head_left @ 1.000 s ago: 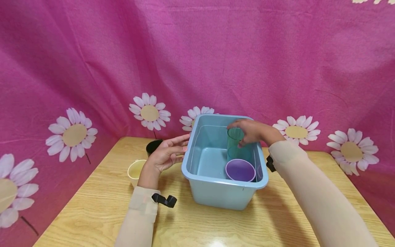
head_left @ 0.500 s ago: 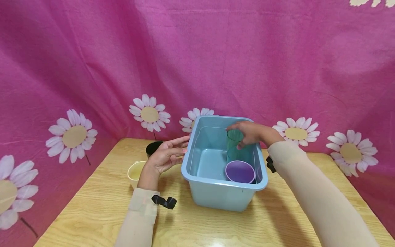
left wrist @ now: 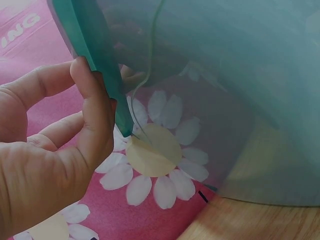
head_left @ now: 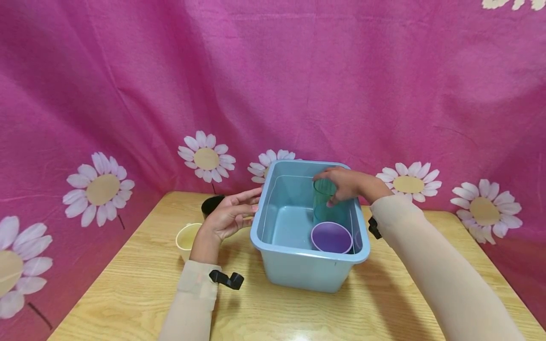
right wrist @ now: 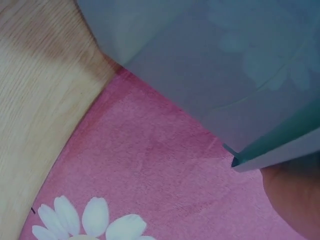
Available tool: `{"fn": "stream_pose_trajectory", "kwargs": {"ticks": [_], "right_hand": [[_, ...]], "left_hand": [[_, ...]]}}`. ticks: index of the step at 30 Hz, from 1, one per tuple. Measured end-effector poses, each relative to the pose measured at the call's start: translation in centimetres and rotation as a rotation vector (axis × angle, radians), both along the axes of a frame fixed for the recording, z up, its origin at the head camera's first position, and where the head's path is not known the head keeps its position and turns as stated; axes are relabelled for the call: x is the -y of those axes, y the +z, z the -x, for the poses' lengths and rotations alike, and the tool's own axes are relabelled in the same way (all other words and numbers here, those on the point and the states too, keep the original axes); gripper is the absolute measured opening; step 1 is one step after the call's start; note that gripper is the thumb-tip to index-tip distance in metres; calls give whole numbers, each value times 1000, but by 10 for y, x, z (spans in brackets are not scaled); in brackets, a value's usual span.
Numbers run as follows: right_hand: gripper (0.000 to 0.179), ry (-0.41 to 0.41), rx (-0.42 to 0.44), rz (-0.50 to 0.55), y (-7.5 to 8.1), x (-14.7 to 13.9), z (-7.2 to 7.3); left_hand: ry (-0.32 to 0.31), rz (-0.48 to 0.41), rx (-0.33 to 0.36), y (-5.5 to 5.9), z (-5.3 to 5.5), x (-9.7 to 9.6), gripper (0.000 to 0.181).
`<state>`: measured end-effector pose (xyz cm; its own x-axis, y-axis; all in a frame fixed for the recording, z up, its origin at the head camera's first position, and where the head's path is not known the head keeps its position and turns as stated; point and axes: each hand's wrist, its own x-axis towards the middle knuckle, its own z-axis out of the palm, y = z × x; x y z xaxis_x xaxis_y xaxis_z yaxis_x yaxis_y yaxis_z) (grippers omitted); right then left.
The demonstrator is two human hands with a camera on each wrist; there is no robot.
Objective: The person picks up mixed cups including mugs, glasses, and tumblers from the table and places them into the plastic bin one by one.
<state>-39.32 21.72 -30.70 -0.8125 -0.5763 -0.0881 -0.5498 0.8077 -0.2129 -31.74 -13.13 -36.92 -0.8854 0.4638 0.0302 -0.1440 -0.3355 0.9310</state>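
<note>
A light blue plastic tub (head_left: 309, 272) stands on the table, tilted views of its rim showing in both wrist views. My right hand (head_left: 343, 183) reaches inside its right part and grips the upper rim of a tall, clear green tumbler (head_left: 322, 206). Just in front of the tumbler, a purple cup (head_left: 332, 237) sits upright in the tub. My left hand (head_left: 228, 215) is at the tub's left side, its relaxed fingers touching the outside of the rim (left wrist: 90, 50). The tub's wall hides the right hand's grip in the right wrist view.
To the left of the tub, a pale yellow cup (head_left: 186, 237) stands on the wooden table (head_left: 141, 270), partly behind my left wrist. A black cup (head_left: 211, 204) is farther back, partly hidden by the left hand. Pink flowered cloth (head_left: 273, 85) hangs around the table.
Hands, tub and cups keep nearly the same places. The whole head view has shifted very slightly.
</note>
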Motion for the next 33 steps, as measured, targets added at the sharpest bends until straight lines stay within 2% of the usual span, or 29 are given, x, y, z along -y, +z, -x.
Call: {"fn": "stream_pose_trajectory", "kwargs": {"ticks": [5,9,19,25,33], "right_hand": [[66,50,-38,28,4,-2,-5],[56,70,-110,66,9,-9,-11],[50,39,-242,207,16,-30,-31],[53,-6,-284,298,10,-44,-42],[50,-134,-297,473,-2,-55,-54]], "left_hand": [[6,-2,12,-1,-1,1,56],[11,-1,16,-1,0,0,56],[5,9,-10,3,-1,0,56],[5,10,-10,3,-1,-1,57],[17,15,11,2,-1,-1,55]]}}
